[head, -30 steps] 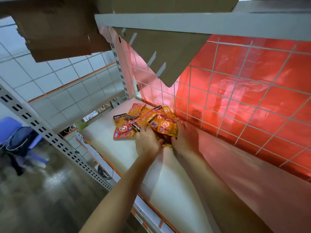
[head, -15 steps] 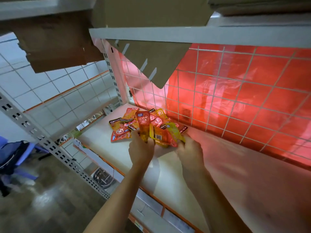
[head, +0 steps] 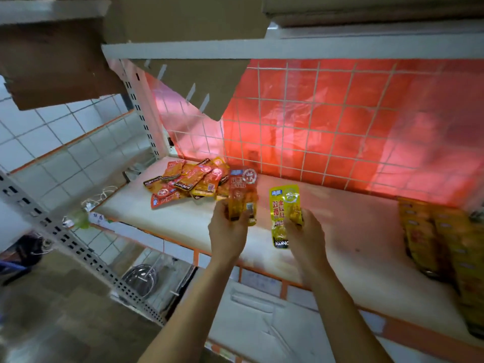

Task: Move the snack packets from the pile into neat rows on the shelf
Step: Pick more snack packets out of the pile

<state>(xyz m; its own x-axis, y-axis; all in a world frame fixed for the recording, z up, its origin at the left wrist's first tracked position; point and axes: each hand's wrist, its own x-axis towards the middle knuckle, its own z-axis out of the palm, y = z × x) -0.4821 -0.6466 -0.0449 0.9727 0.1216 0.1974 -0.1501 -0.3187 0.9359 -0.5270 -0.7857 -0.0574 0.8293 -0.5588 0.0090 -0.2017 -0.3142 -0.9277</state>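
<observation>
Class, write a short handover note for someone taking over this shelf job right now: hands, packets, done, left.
Left hand holds an orange packet; right hand holds a yellow packet, both above the shelf.
Pile lies back left; rows lie at the right.
Done: some rows. Left: place both held packets, then clear the pile.
</observation>
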